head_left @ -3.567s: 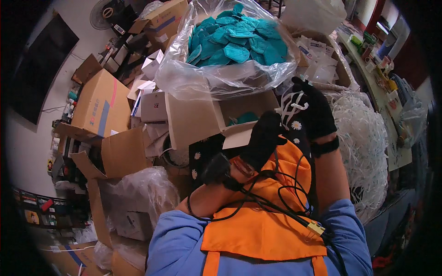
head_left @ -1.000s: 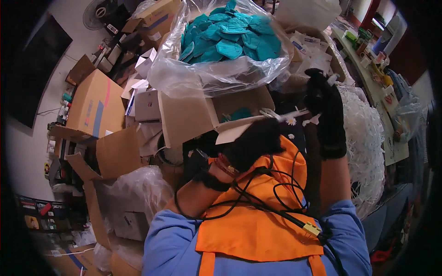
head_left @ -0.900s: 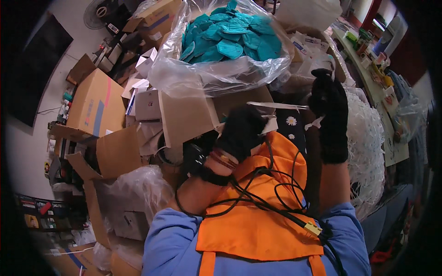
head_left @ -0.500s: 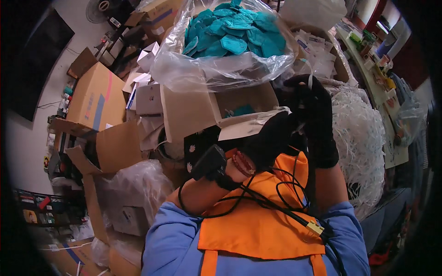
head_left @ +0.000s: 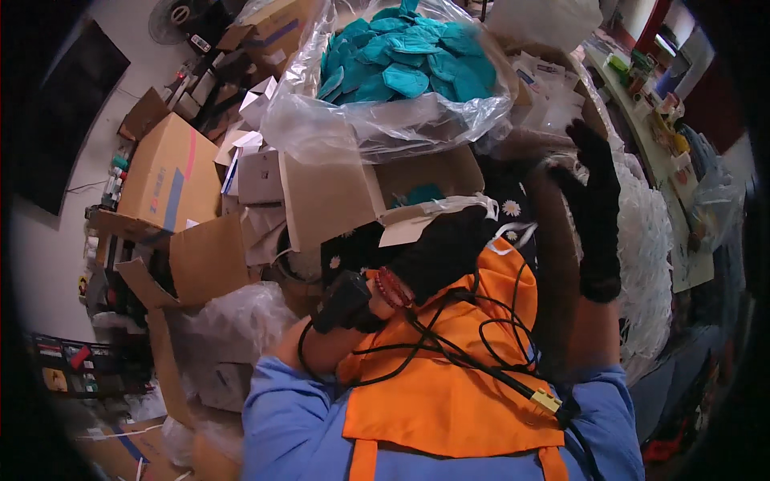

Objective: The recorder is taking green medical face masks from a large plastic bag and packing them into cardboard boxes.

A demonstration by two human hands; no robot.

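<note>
My left hand [head_left: 449,252], in a black glove, is closed low over the orange apron [head_left: 457,385]. A thin white strap [head_left: 523,233] loops out beside its fingers; the rest of what it holds is hidden. Right of it, my gloved right hand [head_left: 593,200] is raised with thumb and fingers apart, near a heap of white stringy cords [head_left: 646,240]. Just beyond my left hand stands an open small carton [head_left: 429,168] with a teal folded face mask [head_left: 423,194] inside. Farther back, many teal masks [head_left: 409,60] fill a clear plastic bag [head_left: 385,132].
Clear small packets [head_left: 553,92] fill a box at the back right. Brown cartons [head_left: 164,176] and a plastic-lined box [head_left: 233,329] crowd the left. Black cables [head_left: 473,361] hang across my apron from a black device [head_left: 343,301] on my left wrist. A long cluttered table [head_left: 666,152] runs along the right.
My right hand has moved right, away from my left hand, and its fingers have spread. My left hand has come slightly down and left, with the white strap now showing beside it.
</note>
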